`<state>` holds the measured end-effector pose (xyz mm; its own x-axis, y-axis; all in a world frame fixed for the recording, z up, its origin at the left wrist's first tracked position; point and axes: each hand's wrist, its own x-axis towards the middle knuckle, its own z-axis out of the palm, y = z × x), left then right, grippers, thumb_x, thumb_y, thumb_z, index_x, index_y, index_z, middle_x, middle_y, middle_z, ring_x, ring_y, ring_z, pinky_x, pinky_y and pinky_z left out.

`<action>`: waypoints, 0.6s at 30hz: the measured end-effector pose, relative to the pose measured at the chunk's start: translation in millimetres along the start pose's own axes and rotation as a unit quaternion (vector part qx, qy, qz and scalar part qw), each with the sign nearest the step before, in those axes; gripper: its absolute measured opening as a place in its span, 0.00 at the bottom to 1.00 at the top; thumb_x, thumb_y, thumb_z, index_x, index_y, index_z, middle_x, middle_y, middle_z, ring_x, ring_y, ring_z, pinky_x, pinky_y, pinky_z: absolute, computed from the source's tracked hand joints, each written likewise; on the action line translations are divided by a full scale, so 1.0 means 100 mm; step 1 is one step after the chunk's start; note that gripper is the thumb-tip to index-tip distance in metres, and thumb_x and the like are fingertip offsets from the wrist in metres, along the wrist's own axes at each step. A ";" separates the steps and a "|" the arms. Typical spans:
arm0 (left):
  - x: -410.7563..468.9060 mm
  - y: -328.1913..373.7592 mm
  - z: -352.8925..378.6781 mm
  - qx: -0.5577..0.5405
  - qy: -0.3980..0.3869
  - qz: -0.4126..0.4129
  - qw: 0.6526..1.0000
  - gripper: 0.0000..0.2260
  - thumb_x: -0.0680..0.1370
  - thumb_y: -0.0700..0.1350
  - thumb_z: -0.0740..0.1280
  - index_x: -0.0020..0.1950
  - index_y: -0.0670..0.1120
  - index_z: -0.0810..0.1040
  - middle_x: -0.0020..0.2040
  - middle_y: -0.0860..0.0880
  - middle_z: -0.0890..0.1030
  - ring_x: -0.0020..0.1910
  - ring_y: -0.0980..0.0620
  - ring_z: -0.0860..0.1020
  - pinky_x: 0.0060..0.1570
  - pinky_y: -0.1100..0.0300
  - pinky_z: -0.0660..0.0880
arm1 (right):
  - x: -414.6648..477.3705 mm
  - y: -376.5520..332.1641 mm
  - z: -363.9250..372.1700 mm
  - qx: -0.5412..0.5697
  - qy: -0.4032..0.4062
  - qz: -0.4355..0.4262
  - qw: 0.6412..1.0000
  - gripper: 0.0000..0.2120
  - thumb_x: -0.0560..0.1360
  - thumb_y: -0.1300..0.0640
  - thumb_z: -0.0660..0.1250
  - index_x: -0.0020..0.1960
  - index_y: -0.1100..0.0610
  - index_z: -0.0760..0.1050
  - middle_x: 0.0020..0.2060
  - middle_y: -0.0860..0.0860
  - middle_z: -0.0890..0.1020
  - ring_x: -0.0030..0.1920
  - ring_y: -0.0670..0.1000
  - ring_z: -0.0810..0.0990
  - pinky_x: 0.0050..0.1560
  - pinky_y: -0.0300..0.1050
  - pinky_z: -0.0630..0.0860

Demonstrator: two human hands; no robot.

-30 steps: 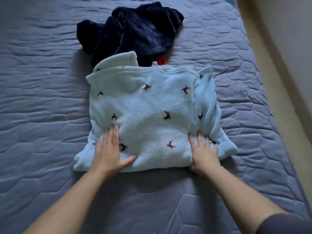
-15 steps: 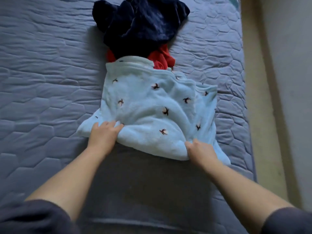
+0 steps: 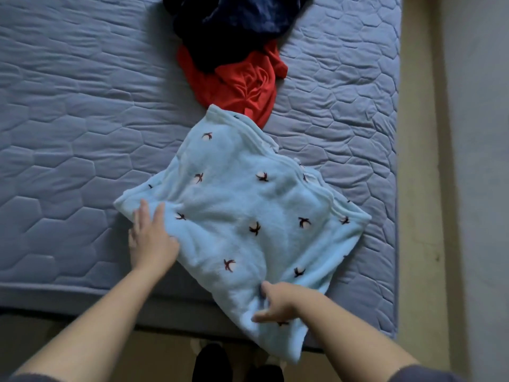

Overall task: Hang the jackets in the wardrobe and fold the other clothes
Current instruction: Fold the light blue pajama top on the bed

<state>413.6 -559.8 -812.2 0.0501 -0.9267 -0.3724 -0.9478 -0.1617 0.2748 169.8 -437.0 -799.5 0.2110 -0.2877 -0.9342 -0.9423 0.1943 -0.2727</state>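
Observation:
A folded light-blue fleece garment (image 3: 248, 213) with small dark bird motifs lies skewed on the blue quilted mattress (image 3: 68, 119). Its near corner hangs over the bed's front edge. My left hand (image 3: 151, 235) grips its left edge, with the thumb under the fabric and the fingers on top. At the near corner my right hand (image 3: 275, 301) pinches the cloth. Beyond the garment lies a crumpled red garment (image 3: 242, 84), and a dark navy garment (image 3: 234, 20) is heaped partly on top of it.
The mattress's front edge (image 3: 82, 296) runs just in front of me, with floor and my feet (image 3: 237, 365) below. Along the right side a beige strip (image 3: 418, 188) separates the bed from a grey wall (image 3: 479, 161).
Both hands went from pressing flat on the blue garment to gripping it, then pulled it towards the bed's front edge and turned it. The red garment behind it came into view.

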 end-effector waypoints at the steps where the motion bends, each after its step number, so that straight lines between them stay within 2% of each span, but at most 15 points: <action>1: -0.08 0.02 0.05 -0.127 0.051 -0.061 0.989 0.33 0.72 0.38 0.65 0.75 0.46 0.58 0.78 0.43 0.51 0.76 0.43 0.53 0.71 0.47 0.58 | 0.01 0.07 -0.12 0.037 0.017 -0.011 0.999 0.25 0.74 0.38 0.62 0.60 0.57 0.72 0.55 0.56 0.79 0.54 0.57 0.78 0.52 0.50 0.74; 2: -0.15 0.04 0.11 -0.243 0.090 -0.135 0.956 0.33 0.72 0.39 0.67 0.75 0.44 0.58 0.76 0.42 0.57 0.74 0.42 0.59 0.69 0.49 0.62 | 0.03 0.14 -0.27 0.065 0.065 -0.016 0.996 0.21 0.76 0.39 0.60 0.55 0.55 0.75 0.52 0.54 0.81 0.51 0.55 0.79 0.51 0.49 0.75; 3: -0.20 0.07 0.17 -0.345 0.106 -0.222 0.906 0.33 0.72 0.41 0.68 0.75 0.43 0.58 0.74 0.42 0.62 0.71 0.42 0.65 0.66 0.51 0.66 | 0.06 0.23 -0.43 0.086 0.136 -0.008 0.987 0.17 0.77 0.41 0.60 0.50 0.54 0.77 0.48 0.53 0.81 0.48 0.55 0.79 0.49 0.48 0.75; 5: -0.20 0.19 0.28 -0.508 0.056 -0.383 0.770 0.32 0.74 0.50 0.71 0.72 0.41 0.62 0.68 0.43 0.71 0.62 0.44 0.74 0.59 0.53 0.71 | 0.12 0.43 -0.78 0.116 0.275 0.025 0.954 0.10 0.76 0.46 0.62 0.43 0.52 0.73 0.41 0.50 0.79 0.45 0.54 0.79 0.44 0.47 0.74; 6: -0.17 0.25 0.32 -0.576 0.005 -0.417 0.703 0.30 0.74 0.54 0.71 0.69 0.40 0.67 0.65 0.43 0.75 0.58 0.45 0.76 0.56 0.53 0.74 | 0.15 0.53 -0.97 0.133 0.329 0.038 0.934 0.08 0.76 0.48 0.63 0.42 0.52 0.71 0.40 0.49 0.77 0.45 0.54 0.78 0.43 0.46 0.72; 7: -0.16 0.30 0.36 -0.620 -0.038 -0.420 0.662 0.29 0.73 0.58 0.70 0.65 0.40 0.71 0.61 0.44 0.78 0.55 0.46 0.78 0.55 0.51 0.75 | 0.19 0.61 -1.14 0.155 0.372 0.045 0.914 0.07 0.75 0.50 0.65 0.44 0.52 0.71 0.41 0.49 0.77 0.47 0.54 0.77 0.44 0.46 0.72; 8: -0.15 0.34 0.38 -0.642 -0.067 -0.407 0.646 0.28 0.72 0.60 0.71 0.63 0.41 0.74 0.58 0.45 0.80 0.53 0.46 0.80 0.54 0.50 0.77 | 0.24 0.67 -1.29 0.175 0.404 0.050 0.897 0.07 0.74 0.50 0.66 0.48 0.53 0.73 0.45 0.50 0.77 0.50 0.54 0.77 0.48 0.47 0.72; 10: -0.14 0.36 0.45 -0.642 -0.088 -0.384 0.657 0.26 0.70 0.58 0.73 0.61 0.42 0.77 0.55 0.45 0.82 0.51 0.46 0.81 0.51 0.50 0.78 | 0.35 0.75 -1.55 0.189 0.439 0.066 0.876 0.19 0.73 0.47 0.68 0.60 0.54 0.71 0.58 0.53 0.74 0.60 0.54 0.73 0.60 0.52 0.71; 13: -0.14 0.29 0.53 -0.593 -0.090 -0.389 0.700 0.20 0.70 0.50 0.76 0.56 0.40 0.78 0.54 0.42 0.82 0.48 0.45 0.81 0.49 0.53 0.76 | 0.48 0.76 -1.83 0.220 0.426 0.055 0.876 0.38 0.71 0.40 0.69 0.74 0.53 0.59 0.70 0.53 0.67 0.70 0.54 0.65 0.68 0.56 0.65; 16: 0.03 0.19 0.51 -0.536 -0.062 -0.362 0.760 0.19 0.71 0.46 0.75 0.57 0.38 0.77 0.56 0.40 0.80 0.47 0.46 0.79 0.49 0.54 0.73 | 0.61 0.79 -2.01 0.252 0.356 0.028 0.899 0.51 0.67 0.35 0.71 0.78 0.53 0.47 0.75 0.52 0.61 0.74 0.54 0.61 0.72 0.54 0.61; 18: 0.18 0.16 0.45 -0.512 -0.061 -0.330 0.791 0.22 0.71 0.47 0.75 0.59 0.37 0.77 0.55 0.41 0.80 0.47 0.46 0.78 0.48 0.55 0.73 | 0.69 0.83 -2.02 0.272 0.296 0.035 0.915 0.56 0.64 0.34 0.72 0.78 0.51 0.42 0.75 0.53 0.60 0.74 0.55 0.61 0.73 0.54 0.61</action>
<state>385.0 -564.1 -854.6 0.3370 -0.4970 -0.7997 0.0255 -0.8442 0.5354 53.9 -629.8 -840.0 -0.1751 -0.6829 -0.7093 -0.6458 0.6234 -0.4408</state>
